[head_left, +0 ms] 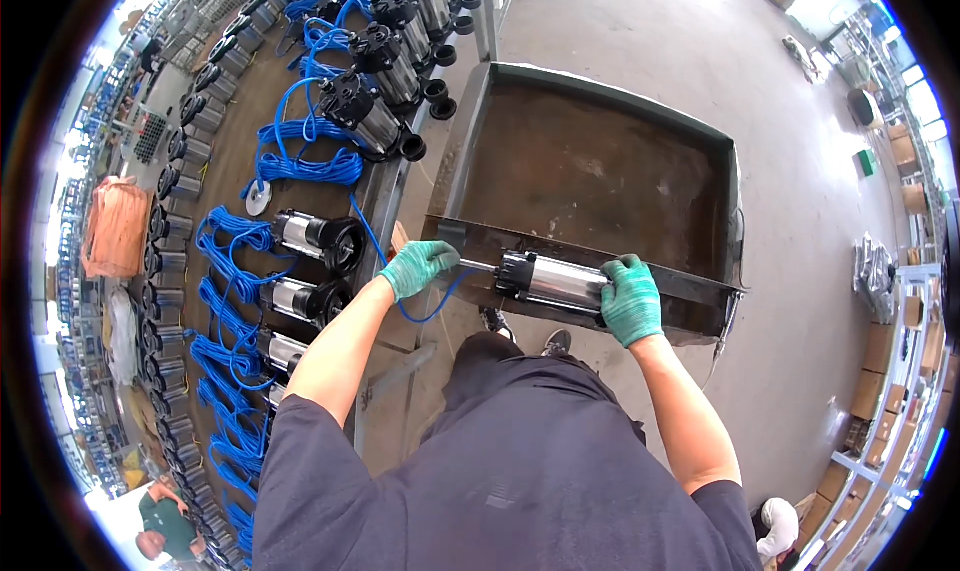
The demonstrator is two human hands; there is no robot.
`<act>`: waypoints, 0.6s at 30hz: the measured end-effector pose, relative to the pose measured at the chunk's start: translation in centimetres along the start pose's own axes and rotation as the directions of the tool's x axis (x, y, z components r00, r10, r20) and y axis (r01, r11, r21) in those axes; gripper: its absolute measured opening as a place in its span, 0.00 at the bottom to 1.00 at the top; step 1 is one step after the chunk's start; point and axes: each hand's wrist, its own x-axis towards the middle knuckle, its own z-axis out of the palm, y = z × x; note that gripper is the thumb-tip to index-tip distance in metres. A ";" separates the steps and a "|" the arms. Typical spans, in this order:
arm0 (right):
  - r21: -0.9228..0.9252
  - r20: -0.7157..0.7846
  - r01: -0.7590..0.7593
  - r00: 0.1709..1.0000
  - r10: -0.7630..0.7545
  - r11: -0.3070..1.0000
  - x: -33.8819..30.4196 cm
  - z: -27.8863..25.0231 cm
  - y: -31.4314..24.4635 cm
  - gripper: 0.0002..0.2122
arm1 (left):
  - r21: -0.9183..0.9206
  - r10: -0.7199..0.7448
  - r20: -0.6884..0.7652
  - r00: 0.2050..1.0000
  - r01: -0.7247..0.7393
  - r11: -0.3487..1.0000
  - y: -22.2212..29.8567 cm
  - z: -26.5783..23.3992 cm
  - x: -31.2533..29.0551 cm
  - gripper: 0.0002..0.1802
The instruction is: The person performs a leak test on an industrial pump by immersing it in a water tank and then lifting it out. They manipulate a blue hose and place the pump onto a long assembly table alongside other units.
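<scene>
- A dark shirt point(510, 461) fills the foreground as a worker bends over a metal tray point(600, 83) on a workshop floor.
- One steel-cased pump point(565, 283) lies across the tray's near ledge, between two green-gloved hands, its long axis running left to right and dipping slightly rightward, black end to the left.
- The right hand point(632, 299) is nearer, in direct contact, wrapped over the pump's right end.
- The left hand point(420, 268), fingers closed, holds a thin metal rod point(478, 265) lined up with the black end; whether the rod is a tool or a pump part cannot be told.
- On the counter point(250, 101) at left, four pumps on their sides point(305, 299) are visible, one partly hidden, beside at least four upright pumps point(360, 116); blue cable coils point(305, 166) overlap too much to count.
</scene>
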 end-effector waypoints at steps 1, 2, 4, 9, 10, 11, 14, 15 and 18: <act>-0.003 0.003 -0.006 1.000 0.006 1.000 0.0 0.0 -0.1 0.11 | 0.023 -0.101 0.019 0.995 0.100 0.995 -0.1 0.0 0.7 0.20; 0.001 -0.004 -0.006 1.000 0.006 1.000 0.0 0.0 -0.1 0.11 | 0.047 -0.201 0.039 0.979 0.199 0.979 0.1 0.2 1.4 0.23; 0.009 -0.017 -0.003 1.000 0.003 1.000 0.0 0.1 -0.1 0.11 | -0.223 -0.375 0.066 0.925 0.380 0.898 0.3 0.8 2.2 0.28; -0.007 -0.041 -0.009 0.999 0.009 1.000 -0.1 0.3 0.1 0.10 | -0.274 -0.063 -0.053 0.997 0.046 0.961 0.3 1.6 -0.5 0.20; -0.006 -0.051 -0.002 0.999 0.002 1.000 -0.1 0.2 0.0 0.10 | -0.271 0.135 -0.127 0.983 -0.165 0.948 -0.3 1.5 -1.3 0.19; 0.000 -0.046 -0.007 0.999 0.007 1.000 -0.1 0.3 0.0 0.10 | -0.379 0.028 0.071 0.997 0.001 0.926 -0.5 0.4 -2.0 0.20; 0.013 -0.038 -0.018 0.999 0.019 1.000 0.0 0.4 0.2 0.10 | 0.073 0.290 -0.046 0.956 -0.287 0.955 -0.5 -0.4 -1.5 0.18; 0.015 -0.038 -0.019 0.999 0.019 1.000 0.0 0.4 0.2 0.10 | 0.055 0.349 -0.042 0.936 -0.346 0.936 -1.4 -0.2 -0.7 0.17; 0.022 -0.034 -0.020 0.999 0.021 1.000 0.0 0.4 0.1 0.10 | -0.133 0.042 0.046 0.998 -0.035 0.990 -2.0 0.5 0.4 0.16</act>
